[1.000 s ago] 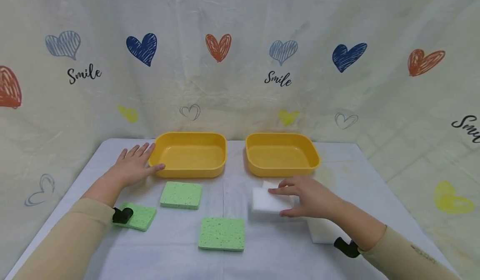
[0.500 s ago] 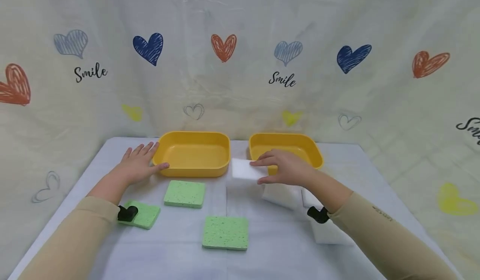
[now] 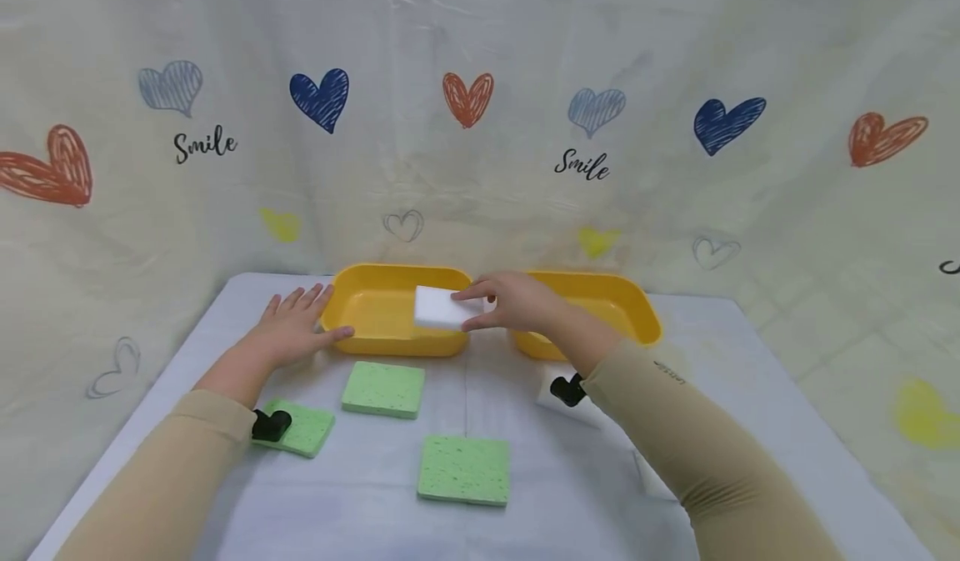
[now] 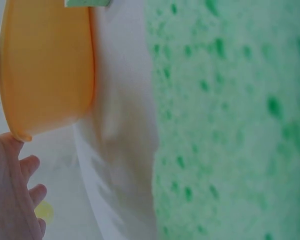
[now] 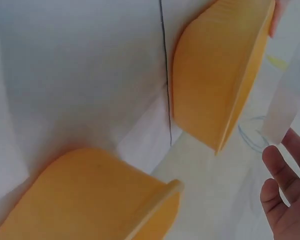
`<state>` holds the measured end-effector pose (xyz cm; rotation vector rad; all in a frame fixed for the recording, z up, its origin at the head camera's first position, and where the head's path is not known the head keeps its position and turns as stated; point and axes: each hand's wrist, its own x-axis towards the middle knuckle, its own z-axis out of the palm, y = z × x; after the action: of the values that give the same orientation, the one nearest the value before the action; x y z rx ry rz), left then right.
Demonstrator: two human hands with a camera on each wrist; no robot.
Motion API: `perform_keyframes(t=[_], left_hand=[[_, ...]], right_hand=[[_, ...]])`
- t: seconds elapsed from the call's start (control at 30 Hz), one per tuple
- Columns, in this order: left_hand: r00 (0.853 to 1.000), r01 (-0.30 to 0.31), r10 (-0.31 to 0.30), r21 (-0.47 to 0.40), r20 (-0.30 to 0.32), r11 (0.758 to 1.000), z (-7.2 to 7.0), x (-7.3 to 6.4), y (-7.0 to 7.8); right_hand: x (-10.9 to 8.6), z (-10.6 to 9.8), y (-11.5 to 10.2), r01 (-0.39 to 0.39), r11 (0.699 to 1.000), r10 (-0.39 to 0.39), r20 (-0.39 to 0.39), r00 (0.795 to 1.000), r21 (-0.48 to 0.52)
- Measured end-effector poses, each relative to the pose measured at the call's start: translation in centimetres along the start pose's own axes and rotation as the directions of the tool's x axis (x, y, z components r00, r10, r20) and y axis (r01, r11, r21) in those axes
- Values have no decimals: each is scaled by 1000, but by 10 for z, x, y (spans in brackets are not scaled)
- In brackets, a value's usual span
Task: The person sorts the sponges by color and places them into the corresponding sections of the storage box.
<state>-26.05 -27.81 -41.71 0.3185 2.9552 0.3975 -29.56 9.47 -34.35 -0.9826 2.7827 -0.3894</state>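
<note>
Pinching hand: the right hand held a white block between its thumb and fingers; in the right wrist view, two other fingers stood apart from each other.

White block: it was in the air, tilted slightly, appearing in the head view against the right part of the left yellow tray; the right wrist view showed a gap between block and tray.

Steadying-side hand: the left hand had its fingers spread at the left end of that same tray, with the thumb laid across the near rim.

Right yellow tray: this second tray stood just beside the first, partly hidden behind the right hand and forearm.

Green sponges: three speckled ones lay flat: one just in front of the left tray, one nearer the person, and one partly covered by the left cuff's black fitting.

Other white pieces: one lay in front of the right tray and another nearer the person, both partly hidden by the right sleeve.

Backdrop: a pale sheet carried hearts and the word "Smile".
</note>
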Motion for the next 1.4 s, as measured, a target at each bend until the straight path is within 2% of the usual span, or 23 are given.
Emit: perform_keyframes(t=[0.13,0.33,0.5,0.6,0.73,0.9,1.2,1.4], left_hand=[[1000,4,-4,14,-2,1000,2,2,-2],[1000,-11,12,37,-18,999,3,4,-5],[1000,-8,9,37,-16,999,2,4,-5],[1000,-13,14,48,-15,999,2,7,-6],[1000,-18,19,51,-14,999,4,11,-8],[1000,10,-9,54,-14,998,7,15,-10],[1000,27,-28,28,9,999,7,17,-5],[999,42,-42,46,13,998,7,16,-7]], right_hand=[[27,9,-8,-10,1000,11,28,1000,-26],[69,23,-27,-76,995,82,91,992,-66],[101,38,-42,-63,991,78,129,989,-114],[114,46,-50,-61,992,77,142,987,-114],[124,54,-60,-80,993,93,153,984,-90],[134,63,-68,-113,992,120,172,978,-53],[134,69,-74,-206,976,188,196,963,75],[135,72,-75,-210,971,185,208,961,110]])
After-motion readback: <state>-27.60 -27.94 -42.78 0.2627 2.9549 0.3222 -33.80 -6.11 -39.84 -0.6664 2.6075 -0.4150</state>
